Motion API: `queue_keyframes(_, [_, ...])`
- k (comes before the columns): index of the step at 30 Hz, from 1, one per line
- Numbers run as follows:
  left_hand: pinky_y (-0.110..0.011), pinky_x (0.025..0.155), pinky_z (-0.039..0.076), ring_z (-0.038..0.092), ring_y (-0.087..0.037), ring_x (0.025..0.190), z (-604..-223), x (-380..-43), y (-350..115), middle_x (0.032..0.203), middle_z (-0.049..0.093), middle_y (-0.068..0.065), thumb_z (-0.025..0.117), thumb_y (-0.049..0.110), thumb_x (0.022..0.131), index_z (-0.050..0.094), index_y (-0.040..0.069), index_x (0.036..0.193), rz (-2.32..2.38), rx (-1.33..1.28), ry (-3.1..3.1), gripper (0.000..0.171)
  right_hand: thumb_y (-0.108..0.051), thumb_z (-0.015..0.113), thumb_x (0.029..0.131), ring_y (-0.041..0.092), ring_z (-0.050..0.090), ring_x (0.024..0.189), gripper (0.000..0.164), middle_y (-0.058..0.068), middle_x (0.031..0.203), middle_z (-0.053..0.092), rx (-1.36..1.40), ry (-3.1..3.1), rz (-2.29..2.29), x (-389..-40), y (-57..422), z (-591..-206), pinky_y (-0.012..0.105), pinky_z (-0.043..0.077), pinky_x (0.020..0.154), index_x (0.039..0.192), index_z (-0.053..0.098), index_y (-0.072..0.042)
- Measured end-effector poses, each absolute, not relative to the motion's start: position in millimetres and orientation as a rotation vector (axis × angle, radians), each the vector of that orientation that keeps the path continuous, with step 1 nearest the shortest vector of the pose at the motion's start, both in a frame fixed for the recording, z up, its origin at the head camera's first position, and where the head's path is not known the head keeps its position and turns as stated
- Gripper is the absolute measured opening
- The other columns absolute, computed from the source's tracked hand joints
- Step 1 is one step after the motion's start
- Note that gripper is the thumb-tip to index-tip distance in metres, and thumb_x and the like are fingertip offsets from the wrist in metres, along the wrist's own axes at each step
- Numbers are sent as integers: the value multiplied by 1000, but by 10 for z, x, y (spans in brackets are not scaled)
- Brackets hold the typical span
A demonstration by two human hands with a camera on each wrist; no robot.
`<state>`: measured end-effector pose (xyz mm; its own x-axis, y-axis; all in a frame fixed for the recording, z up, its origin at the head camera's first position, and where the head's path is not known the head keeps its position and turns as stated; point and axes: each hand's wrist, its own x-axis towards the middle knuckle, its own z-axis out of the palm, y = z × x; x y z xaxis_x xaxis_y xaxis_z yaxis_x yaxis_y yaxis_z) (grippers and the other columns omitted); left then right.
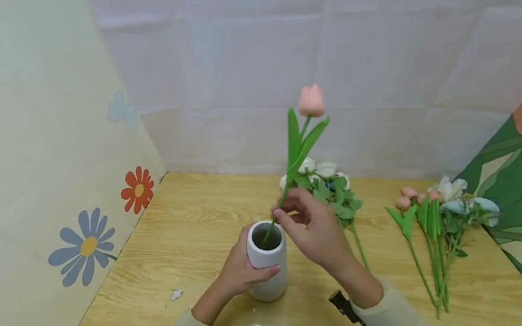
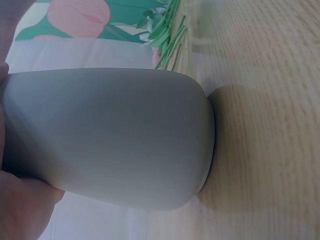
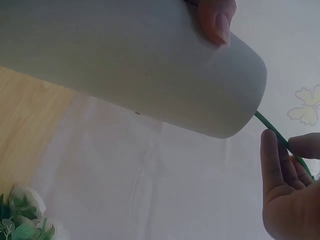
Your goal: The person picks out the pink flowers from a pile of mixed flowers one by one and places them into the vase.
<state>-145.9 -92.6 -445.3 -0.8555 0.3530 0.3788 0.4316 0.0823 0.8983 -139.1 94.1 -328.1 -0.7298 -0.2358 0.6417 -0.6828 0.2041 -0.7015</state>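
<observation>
A white vase (image 1: 270,280) stands upright on the wooden table, its round mouth facing up. My left hand (image 1: 239,269) grips it around the upper side, thumb across the front; the left wrist view shows the vase (image 2: 110,135) with its base at the tabletop. Just above the rim, my right hand (image 1: 309,225) pinches the stem of a pink tulip (image 1: 312,101) between thumb and fingers. The lower stem dips into the vase mouth, while the bloom and two long green leaves rise tilted to the right. In the right wrist view the green stem (image 3: 270,126) emerges from the vase.
Behind my right hand lies a bunch of white roses (image 1: 326,169) with green leaves. Further right are more pink tulips (image 1: 403,203) and a bunch of white and pale blue flowers (image 1: 451,189). A small white scrap (image 1: 176,294) lies left of the vase.
</observation>
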Motion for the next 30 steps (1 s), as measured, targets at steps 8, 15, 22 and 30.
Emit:
queue_keyframes(8, [-39,92,51,63,-21,105,-4439,-1466,-925,122,63,-9,87,15,74,38,9,143,-1912,-803,-2265,85,2,72,90,17,72,87,17,4,93,72,849,-2163,1455,-1375,907,-3330,29,60,72,102,63,-6])
queue_keyframes(15, [-38,91,52,64,-21,105,-4439,-1461,-924,122,63,-10,87,12,74,39,8,142,-1898,-811,-2258,84,0,74,89,15,72,87,20,3,94,74,893,-2197,1424,-1364,903,-3357,28,60,71,105,63,-7])
queue_keyframes(22, [-38,91,52,63,-21,107,-4438,-1455,-929,124,62,-10,86,11,75,38,9,143,-1918,-826,-2257,84,0,74,89,15,72,87,23,4,95,74,927,-2210,1405,-1352,899,-3378,26,60,70,108,63,-6])
queue_keyframes(30, [-37,91,52,63,-21,108,-4446,-1451,-933,126,61,-11,86,12,75,37,10,144,-1900,-837,-2274,84,4,73,88,17,73,87,27,6,95,73,990,-2173,1361,-1351,902,-3444,24,59,71,110,62,-4])
